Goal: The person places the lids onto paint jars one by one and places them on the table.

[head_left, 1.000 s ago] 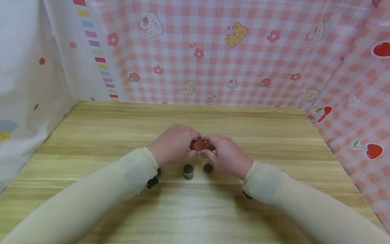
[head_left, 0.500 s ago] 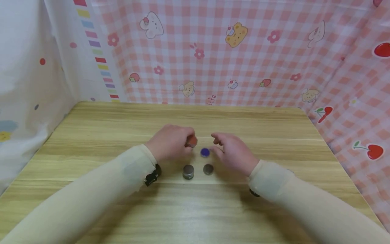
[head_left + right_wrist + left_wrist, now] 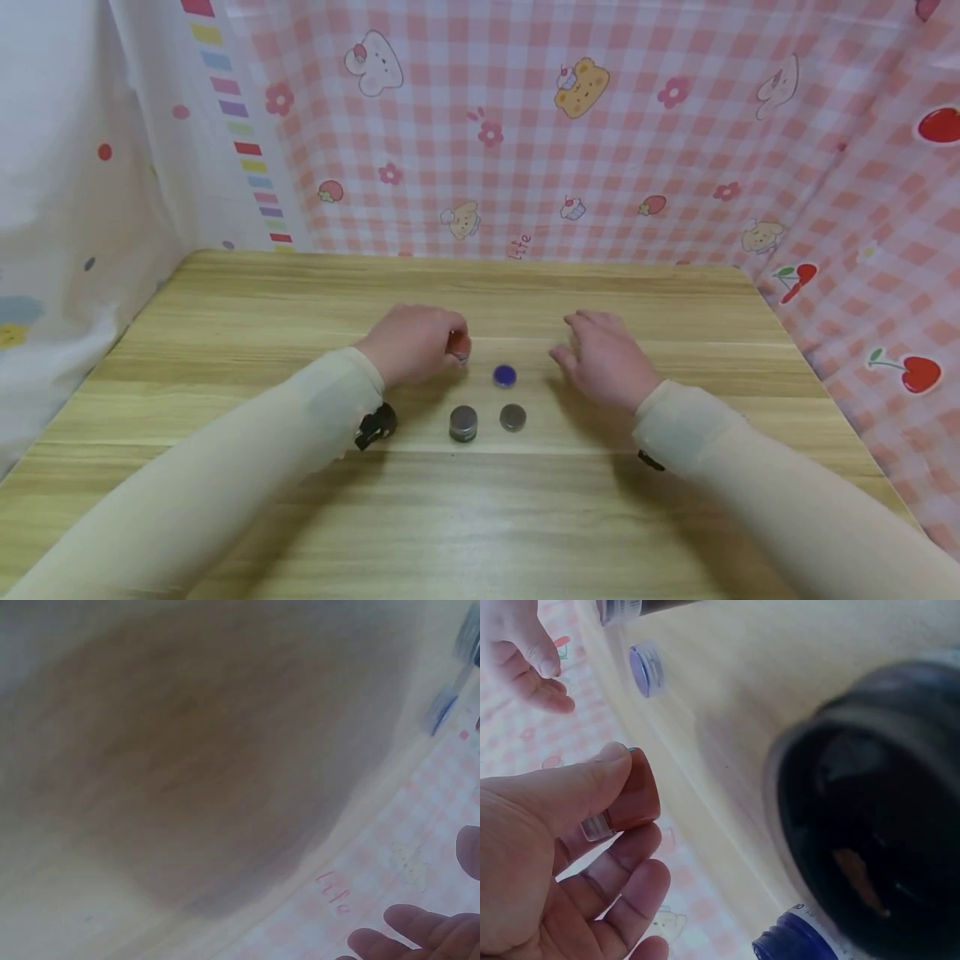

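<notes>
My left hand (image 3: 411,343) pinches a small reddish-brown paint pot (image 3: 637,793) between thumb and fingers, above the table. A clear piece shows at the pot's lower left end in the left wrist view; I cannot tell if it is a lid. My right hand (image 3: 603,358) hovers to the right with its fingers loosely extended, holding nothing. Between the hands lies a small blue cap (image 3: 505,376). Nearer to me stand a small dark pot (image 3: 463,423) and, to its right, a flat dark round cap (image 3: 513,417).
A blue pot with a threaded neck (image 3: 799,937) appears low in the left wrist view, beside a large blurred dark round object (image 3: 870,795). The wooden table (image 3: 480,517) meets pink checked cloth (image 3: 510,167) at the back and right.
Both hands were together at the reddish pot. They have parted: the left moved left with the pot, the right moved right with nothing in it. The blue cap came into view.
</notes>
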A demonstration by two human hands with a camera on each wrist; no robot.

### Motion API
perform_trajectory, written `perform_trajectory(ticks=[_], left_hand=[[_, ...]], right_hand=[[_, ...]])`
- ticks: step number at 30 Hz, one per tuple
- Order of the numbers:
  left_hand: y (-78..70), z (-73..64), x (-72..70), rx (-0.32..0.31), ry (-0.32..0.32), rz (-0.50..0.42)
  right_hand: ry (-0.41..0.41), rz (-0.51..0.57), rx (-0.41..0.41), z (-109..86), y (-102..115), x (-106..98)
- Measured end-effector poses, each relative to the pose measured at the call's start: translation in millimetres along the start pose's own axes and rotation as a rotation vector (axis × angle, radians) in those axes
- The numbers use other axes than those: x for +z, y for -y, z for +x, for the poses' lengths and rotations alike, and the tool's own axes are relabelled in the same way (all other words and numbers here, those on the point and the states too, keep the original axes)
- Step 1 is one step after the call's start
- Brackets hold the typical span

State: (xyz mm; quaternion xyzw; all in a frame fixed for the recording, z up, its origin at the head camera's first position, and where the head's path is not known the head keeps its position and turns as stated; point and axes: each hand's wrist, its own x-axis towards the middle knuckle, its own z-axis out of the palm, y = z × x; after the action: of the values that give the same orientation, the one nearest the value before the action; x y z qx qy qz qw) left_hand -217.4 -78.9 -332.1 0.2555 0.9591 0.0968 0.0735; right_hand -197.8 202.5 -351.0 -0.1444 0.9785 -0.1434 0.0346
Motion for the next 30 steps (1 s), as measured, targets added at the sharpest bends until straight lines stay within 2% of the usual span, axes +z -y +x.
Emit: perform_trajectory(ticks=[10,19,30], left_hand=[[-2.7,4.6,1.0,-0.074,0.068,0.017],[-3.3,7.1,2.7,-0.094,0.106,-0.005],[-5.2,9.2,4.5,-0.095,0.131,0.010]], right_hand=[[0.056,-0.065,0.025,7.1,-17.7,-1.1],[0.081,-0.070,0.037,7.2,-22.1,-1.2],[0.091,-0.090,0.036,7.1,-24.4,-0.2]])
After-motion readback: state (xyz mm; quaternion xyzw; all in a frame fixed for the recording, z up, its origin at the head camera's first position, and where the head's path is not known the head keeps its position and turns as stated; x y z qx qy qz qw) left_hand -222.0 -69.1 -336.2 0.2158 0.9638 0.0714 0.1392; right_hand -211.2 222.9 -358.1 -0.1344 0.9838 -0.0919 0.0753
